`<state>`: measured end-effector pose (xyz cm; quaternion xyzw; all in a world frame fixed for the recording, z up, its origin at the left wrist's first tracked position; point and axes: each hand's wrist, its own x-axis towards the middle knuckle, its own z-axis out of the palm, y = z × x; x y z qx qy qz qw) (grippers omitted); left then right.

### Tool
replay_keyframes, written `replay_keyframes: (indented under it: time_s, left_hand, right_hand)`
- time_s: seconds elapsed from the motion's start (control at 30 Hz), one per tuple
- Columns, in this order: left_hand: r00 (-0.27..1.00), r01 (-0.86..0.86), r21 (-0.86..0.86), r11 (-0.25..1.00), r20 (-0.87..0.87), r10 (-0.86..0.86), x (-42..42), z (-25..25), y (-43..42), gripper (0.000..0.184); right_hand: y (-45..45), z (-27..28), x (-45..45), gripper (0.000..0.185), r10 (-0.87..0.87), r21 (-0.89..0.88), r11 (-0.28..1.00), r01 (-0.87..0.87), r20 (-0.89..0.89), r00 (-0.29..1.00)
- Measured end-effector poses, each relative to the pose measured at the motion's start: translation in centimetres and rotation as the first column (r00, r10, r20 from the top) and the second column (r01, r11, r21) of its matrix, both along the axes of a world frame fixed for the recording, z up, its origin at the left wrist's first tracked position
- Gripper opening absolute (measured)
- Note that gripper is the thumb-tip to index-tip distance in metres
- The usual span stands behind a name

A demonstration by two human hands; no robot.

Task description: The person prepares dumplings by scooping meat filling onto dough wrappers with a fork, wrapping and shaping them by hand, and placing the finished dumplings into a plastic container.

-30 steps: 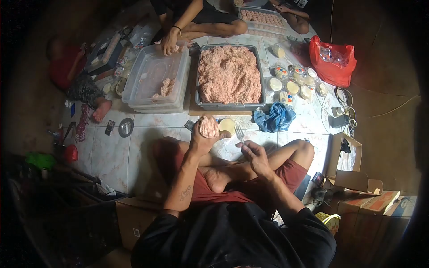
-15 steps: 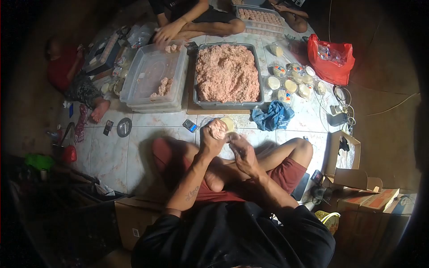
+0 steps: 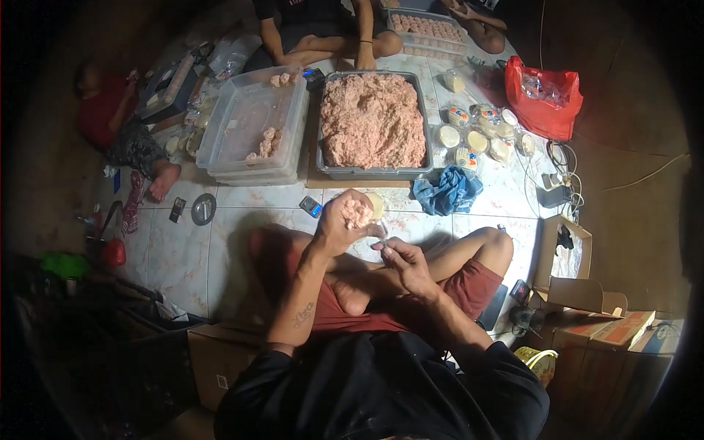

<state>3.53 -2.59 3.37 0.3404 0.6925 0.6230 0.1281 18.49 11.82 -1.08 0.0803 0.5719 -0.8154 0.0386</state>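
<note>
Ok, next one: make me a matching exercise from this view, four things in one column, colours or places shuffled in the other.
Things
1. large pink mound
2. plastic bag
3. small pink lump
4. crumpled cloth

Colours or places
A. blue
B. in the left hand
C. inside the gray tub
D. red

Right pairs: 1-C, 2-D, 3-B, 4-A

My left hand (image 3: 339, 231) cupped a lump of pink mince (image 3: 357, 213); my right hand (image 3: 411, 266) held a blurred fork (image 3: 382, 234) just beside it.
</note>
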Motion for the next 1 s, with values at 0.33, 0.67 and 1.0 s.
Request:
replay_keyframes:
  time_s: [0.33,0.67,1.0]
  left_hand:
    - [0.998,-0.009,-0.001,1.000,0.061,0.009,-1.0,-0.4,-1.4,0.050]
    - [0.992,-0.124,-0.099,0.987,0.010,0.126,0.1,-0.8,-0.1,0.045]
    - [0.962,-0.224,-0.188,0.956,-0.199,0.186,-0.3,-0.2,-0.5,0.063]
  right_hand:
    - [2.6,3.0,0.2,0.019,-0.130,0.638,0.722,0.268,-0.255,0.958]
    - [0.0,1.6,-0.4,0.019,-0.086,0.417,0.891,0.179,-0.233,0.969]
    - [2.5,8.8,-1.7,0.015,-0.277,0.762,0.574,0.298,-0.162,0.947]
